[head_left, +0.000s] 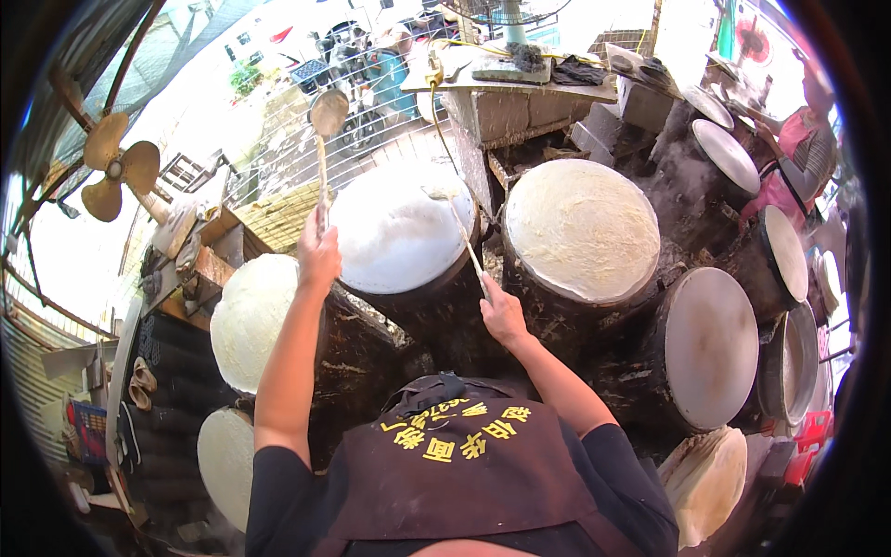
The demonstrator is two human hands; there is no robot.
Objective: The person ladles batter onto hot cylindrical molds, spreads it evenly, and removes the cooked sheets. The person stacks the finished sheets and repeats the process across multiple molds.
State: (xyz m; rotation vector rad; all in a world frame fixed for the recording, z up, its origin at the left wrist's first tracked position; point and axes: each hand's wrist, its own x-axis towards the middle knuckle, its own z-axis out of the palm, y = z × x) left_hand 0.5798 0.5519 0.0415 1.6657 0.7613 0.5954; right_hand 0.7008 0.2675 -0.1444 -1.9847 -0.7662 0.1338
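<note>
Apparently engaged in working over the white round griddle (399, 241), located ahead of and between both sets of fingers. Judged to call next for an even sweep of the thin-handled spreader (464, 232), with the ladle (329, 111) held clear. In left hand (320, 255), on extended forearm: fingers closed round the ladle's handle, with bowl raised beyond the fingertips. In right hand (504, 313), on forearm slanting inward: fingers wrapped about the spreader, with head forward-left of them over the griddle; contact uncertain. Ahead-right of right fingers: pale round sheet (580, 232).
</note>
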